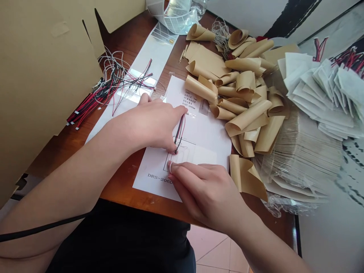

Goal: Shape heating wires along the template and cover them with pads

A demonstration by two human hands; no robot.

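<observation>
Right hand [206, 195] fingertips down on a white pad [197, 155], no grip showing, left hand [148, 127] pinching a red-black wire pair [179, 131] over a printed sheet [204, 129]; plenty of loose wires [113, 81] left beyond the left hand.

Curled tan liners [244, 110] | loose red-black wires [110, 85] | white pads, probably felt [318, 91] | wooden table [125, 49]

1. Dark, nearly black clothing [119, 239] is covering the person's middle, too shadowed to tell top from trousers.
2. A thin black cable [42, 228] is running across the left forearm [71, 170].
3. Both forearms are showing bare.
4. A small white band [171, 167] is circling one fingertip of the right hand [204, 193], too small to tell more.
</observation>
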